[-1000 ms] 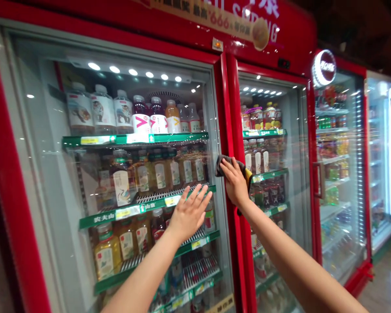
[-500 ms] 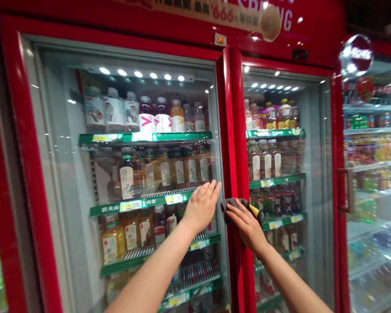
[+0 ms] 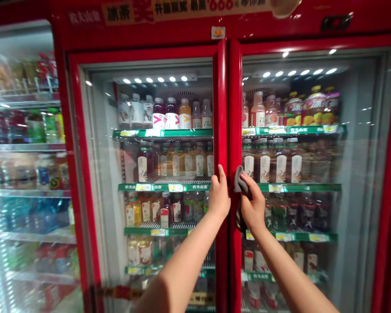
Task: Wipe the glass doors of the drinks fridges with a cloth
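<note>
My left hand rests against the red frame of the left cooler door, near its inner edge. Its index finger points up along the frame and stands apart from the others; the thumb is hidden. Across the narrow gap, my right hand is closed on a dark grey cloth. The cloth is bunched against the red frame of the right door, with part of it hanging below the fingers. Both glass doors are shut.
Behind the glass, bottled drinks stand on shelves with green edge strips. Another lit cooler with drinks is at the left. A small orange-lit switch sits above the door gap.
My view has turned, bringing the left cooler in. My left hand has moved from the glass to the door frame. The right hand still has the cloth, now more bunched up.
</note>
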A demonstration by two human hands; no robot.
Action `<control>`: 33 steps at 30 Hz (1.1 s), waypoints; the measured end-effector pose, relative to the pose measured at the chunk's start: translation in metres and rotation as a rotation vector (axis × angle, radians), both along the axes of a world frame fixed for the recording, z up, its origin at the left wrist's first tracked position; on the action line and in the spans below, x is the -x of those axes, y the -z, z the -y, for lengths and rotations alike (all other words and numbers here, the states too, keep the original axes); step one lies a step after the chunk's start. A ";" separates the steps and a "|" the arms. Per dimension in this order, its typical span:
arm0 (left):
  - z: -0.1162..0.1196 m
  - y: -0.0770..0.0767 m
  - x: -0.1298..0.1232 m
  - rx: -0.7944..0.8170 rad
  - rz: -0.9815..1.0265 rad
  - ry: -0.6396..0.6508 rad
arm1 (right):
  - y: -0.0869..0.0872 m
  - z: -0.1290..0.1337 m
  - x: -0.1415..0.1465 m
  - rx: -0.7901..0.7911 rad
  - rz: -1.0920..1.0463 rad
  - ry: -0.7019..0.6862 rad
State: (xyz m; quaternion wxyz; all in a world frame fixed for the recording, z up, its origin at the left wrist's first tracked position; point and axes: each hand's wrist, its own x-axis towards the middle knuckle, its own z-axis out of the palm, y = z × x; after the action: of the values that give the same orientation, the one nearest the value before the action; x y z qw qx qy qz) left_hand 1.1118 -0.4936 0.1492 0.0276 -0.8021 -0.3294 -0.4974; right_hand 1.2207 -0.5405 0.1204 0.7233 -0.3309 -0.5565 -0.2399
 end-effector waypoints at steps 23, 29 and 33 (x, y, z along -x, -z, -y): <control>0.131 -0.003 0.101 -0.053 -0.014 -0.030 | -0.114 0.062 0.081 -0.060 0.328 -0.116; 0.160 -0.004 0.127 -0.021 -0.032 -0.074 | -0.267 0.070 0.101 -0.141 0.333 0.001; 0.172 -0.005 0.136 -0.036 -0.003 -0.041 | -0.338 0.069 0.107 -0.114 0.255 0.030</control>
State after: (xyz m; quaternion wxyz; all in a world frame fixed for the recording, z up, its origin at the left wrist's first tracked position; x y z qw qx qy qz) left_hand 0.9763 -0.6654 0.1544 0.0526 -0.7954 -0.3367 -0.5012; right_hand 1.1140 -0.6096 0.4586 0.6605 -0.2646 -0.6245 -0.3220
